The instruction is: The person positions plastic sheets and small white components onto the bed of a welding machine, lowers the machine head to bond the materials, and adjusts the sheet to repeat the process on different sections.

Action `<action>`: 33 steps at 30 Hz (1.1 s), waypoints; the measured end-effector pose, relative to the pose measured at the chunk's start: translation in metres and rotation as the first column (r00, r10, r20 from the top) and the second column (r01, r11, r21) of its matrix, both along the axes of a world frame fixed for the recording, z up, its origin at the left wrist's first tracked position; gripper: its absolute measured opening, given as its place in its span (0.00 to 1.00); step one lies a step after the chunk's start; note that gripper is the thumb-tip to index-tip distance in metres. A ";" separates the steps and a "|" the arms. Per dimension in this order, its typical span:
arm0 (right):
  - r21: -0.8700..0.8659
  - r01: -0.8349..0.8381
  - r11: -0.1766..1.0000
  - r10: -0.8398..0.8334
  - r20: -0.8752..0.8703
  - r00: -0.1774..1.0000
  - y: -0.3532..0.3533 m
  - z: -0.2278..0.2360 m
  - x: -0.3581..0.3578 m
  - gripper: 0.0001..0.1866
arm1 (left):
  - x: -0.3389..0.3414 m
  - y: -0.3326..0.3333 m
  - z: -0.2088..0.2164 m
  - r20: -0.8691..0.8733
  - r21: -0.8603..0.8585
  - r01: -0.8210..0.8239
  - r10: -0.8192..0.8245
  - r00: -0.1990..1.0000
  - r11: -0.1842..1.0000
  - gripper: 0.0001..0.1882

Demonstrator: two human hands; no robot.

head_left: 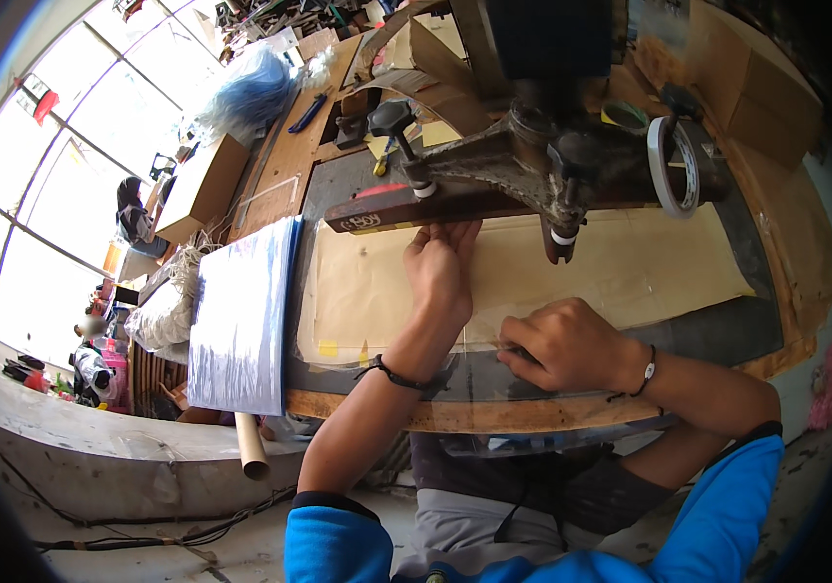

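Note:
My left hand (440,275) lies on a tan paper sheet (620,257), its fingers stretched toward the long dark bar (382,208) of a press. The fingertips are partly hidden at the bar's lower edge. Closer to me, my right hand (568,346) is closed in a pinch above the sheet's near edge. Whatever its fingers hold, if anything, is too small or too clear to make out. Clear plastic film (532,443) hangs at the table's front edge below my hands. Above the sheet stands the metal arm (493,155) of the press.
A stack of glossy sheets (241,321) stands left of the work mat, near a cardboard tube (252,449). A tape roll (673,170) hangs on the press's right knob. Further back are a blue cutter (308,114), a yellow cutter (383,158) and a cardboard box (756,83).

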State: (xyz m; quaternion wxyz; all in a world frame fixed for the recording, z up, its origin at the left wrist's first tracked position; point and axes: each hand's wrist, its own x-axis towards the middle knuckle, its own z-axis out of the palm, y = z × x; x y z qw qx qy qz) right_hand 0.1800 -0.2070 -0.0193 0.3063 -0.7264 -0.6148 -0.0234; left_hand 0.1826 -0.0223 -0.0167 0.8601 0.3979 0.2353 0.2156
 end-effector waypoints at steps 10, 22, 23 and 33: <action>-0.010 0.010 1.000 -0.010 0.030 1.000 0.004 0.000 -0.001 0.11 | -0.004 -0.011 0.001 -0.051 0.078 0.249 -0.246 0.968 0.965 0.18; -0.020 0.033 0.999 -0.033 0.025 0.999 0.003 0.000 -0.001 0.10 | -0.008 -0.012 0.009 -0.022 0.007 0.172 -0.171 0.985 0.985 0.18; -0.024 0.040 0.999 -0.039 0.027 0.999 0.002 0.002 -0.002 0.10 | -0.008 -0.016 0.010 -0.025 0.010 0.222 -0.222 0.975 0.975 0.19; -0.058 0.084 0.995 -0.096 -0.236 0.967 0.002 0.013 0.005 0.09 | -0.011 -0.018 0.007 0.031 0.076 0.165 -0.168 0.985 0.983 0.18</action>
